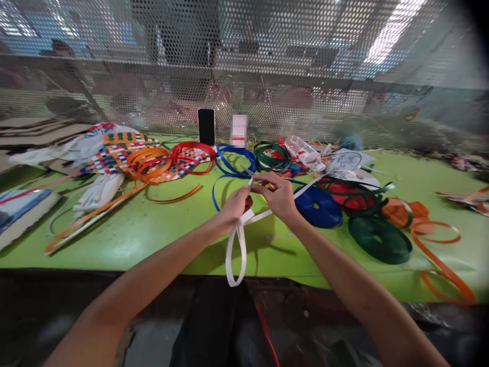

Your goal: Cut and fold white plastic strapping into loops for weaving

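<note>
A white strap (229, 255) hangs in a long loop below my hands, over the front part of the green table (153, 239). My left hand (237, 204) is closed on the strap near its upper end. Close beside it, my right hand (277, 193) pinches at the same end, its fingertips almost touching the left ones. A thin, pointed light thing shows at the right fingertips; what it is I cannot make out. Another length of white strap runs off to the right beneath my right hand. A blue strap coil (237, 162) lies just behind my hands.
Orange coils (151, 164) and a colourful woven piece (114, 157) lie left. To the right are a blue roll (319, 206), a green roll (378, 239) and loose orange strap (445, 265). A black phone (207, 126) stands before a perforated metal screen (171, 92).
</note>
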`<action>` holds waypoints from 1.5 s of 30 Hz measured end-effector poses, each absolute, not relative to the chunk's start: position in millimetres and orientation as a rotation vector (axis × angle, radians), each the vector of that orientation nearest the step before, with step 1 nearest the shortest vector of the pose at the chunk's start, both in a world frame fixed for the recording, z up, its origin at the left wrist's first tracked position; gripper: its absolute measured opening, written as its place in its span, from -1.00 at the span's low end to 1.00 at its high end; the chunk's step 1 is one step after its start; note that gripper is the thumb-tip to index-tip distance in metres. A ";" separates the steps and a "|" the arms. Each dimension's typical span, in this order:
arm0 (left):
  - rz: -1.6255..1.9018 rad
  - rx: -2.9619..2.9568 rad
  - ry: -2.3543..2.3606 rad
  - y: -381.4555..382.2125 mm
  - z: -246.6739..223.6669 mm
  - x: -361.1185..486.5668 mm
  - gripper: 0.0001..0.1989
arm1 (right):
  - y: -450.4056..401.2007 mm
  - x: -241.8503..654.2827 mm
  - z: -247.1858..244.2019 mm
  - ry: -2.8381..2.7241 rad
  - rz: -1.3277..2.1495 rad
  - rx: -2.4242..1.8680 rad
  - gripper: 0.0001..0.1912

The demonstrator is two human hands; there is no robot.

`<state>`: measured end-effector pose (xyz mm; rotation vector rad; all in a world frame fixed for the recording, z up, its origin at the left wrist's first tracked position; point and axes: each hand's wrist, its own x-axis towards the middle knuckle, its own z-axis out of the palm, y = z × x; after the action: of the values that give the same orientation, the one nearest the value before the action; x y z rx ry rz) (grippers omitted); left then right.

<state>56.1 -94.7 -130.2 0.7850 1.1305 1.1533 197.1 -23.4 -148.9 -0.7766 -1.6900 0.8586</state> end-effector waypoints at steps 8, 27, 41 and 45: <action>1.211 0.979 1.155 -97.8 -132.3 56.5 -0.68 | -22.4 196.5 -149.0 -1.628 0.937 -0.723 -0.78; 1.276 1.373 1.135 -102.7 -142.4 53.9 -0.58 | -28.8 198.3 -142.3 -1.595 1.024 -0.655 -0.75; 1.314 1.528 1.207 -97.9 -144.3 49.9 -0.53 | -42.1 200.2 -133.5 -1.696 0.890 -0.683 -0.76; 1.274 1.520 1.182 -97.9 -143.6 48.9 -0.52 | -39.2 200.2 -133.3 -1.687 0.940 -0.673 -0.76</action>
<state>48.9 -97.9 -143.6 1.5198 1.1819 1.2742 200.2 -39.2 -133.3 -0.6732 -1.6871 0.9404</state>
